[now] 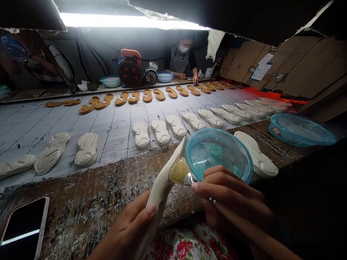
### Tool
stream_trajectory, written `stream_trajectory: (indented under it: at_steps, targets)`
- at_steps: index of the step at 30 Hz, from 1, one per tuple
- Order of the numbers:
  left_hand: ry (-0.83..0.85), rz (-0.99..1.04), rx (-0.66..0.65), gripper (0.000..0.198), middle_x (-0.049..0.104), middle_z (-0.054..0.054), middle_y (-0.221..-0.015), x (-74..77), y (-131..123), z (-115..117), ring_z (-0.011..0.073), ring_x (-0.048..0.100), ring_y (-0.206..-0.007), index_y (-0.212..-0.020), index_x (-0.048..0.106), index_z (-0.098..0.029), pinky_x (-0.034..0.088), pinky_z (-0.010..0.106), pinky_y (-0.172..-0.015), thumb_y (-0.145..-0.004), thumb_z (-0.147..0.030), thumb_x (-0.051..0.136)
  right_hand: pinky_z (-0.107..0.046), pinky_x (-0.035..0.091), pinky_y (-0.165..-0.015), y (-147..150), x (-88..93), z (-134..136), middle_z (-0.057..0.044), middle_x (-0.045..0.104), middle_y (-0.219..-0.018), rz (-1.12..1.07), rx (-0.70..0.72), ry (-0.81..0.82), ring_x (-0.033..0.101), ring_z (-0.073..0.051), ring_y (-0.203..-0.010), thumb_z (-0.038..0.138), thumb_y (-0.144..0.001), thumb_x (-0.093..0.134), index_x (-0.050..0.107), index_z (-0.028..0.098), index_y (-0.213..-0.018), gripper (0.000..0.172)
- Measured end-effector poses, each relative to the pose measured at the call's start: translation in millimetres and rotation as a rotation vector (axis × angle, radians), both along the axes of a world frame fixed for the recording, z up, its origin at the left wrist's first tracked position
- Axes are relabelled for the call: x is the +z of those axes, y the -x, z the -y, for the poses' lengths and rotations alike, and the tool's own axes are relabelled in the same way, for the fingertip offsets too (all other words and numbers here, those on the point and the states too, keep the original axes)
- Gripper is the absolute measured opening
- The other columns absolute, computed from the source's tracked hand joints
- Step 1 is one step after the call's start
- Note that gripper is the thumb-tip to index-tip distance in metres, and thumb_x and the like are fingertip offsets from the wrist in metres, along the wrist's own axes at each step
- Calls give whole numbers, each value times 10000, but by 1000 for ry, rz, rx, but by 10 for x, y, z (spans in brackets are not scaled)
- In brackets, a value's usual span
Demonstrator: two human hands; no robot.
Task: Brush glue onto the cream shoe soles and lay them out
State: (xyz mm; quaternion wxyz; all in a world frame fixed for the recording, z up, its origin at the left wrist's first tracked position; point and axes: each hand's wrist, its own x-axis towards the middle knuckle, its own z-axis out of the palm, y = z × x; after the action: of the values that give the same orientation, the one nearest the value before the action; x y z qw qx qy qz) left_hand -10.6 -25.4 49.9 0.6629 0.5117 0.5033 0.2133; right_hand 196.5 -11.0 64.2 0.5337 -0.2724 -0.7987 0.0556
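My left hand (132, 224) grips a cream-white shoe sole (159, 184), tilted up on edge above the front of the bench. In my right hand (233, 196) is a brush (180, 171) with pale yellowish bristles and a metal ferrule; its bristles touch the side of the sole. Behind my right hand stands a round blue see-through bowl (217, 150) with a little clear liquid in it. Just right of that bowl a white sole (256, 153) lies on the wooden ledge. More white soles (161, 131) line the near side of the grey-white belt (108, 119).
Tan soles (148, 95) form a row along the belt's far side. A co-worker (181, 59) sits across, a hand at that row. A second blue basin (300, 130) stands right, a phone (25, 229) lies front left, and cardboard (292, 68) walls the right. A bright tube lamp (130, 21) hangs low.
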Motion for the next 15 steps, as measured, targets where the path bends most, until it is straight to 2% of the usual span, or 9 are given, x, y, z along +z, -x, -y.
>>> stream_trajectory:
  at_steps: [3,5,8,12,15]
  targets:
    - [162,242,49,477,674,29,-944,-58,20,-46,237,570,-871,-1120,590,-228,404,273,-718,-724,-485,524,-267,474,-511,3,-3,-8,-32,521,-570,7,4,-12,462,-105,-558,-58,-630,524,615,72,-796,230]
    - [305,389,96,500,700,51,-857,-108,34,-80,255,599,-846,-1034,650,-184,428,283,-722,-642,-490,606,-260,459,-490,-53,-7,-32,-23,512,-560,-17,-20,-22,446,-99,-546,-66,-622,529,615,91,-770,231]
    - [483,462,209,411,710,64,-735,-120,52,-95,265,619,-813,-852,714,-146,448,291,-740,-536,-409,712,-256,449,-479,-148,-29,-50,-19,512,-574,-34,-33,-8,450,-102,-552,-71,-622,514,605,107,-788,260]
    - [692,497,317,289,691,39,-634,-49,31,-25,219,627,-679,-729,712,-170,466,287,-666,-646,-433,625,-256,451,-486,-69,-139,33,-21,515,-599,-89,5,50,470,-114,-557,-24,-658,482,591,105,-864,266]
    - [666,555,348,319,669,37,-599,-31,-29,19,185,591,-576,-746,702,-154,456,279,-584,-694,-443,577,-250,455,-500,135,-233,158,-25,523,-597,-137,120,120,473,-119,-549,103,-766,485,580,97,-903,166]
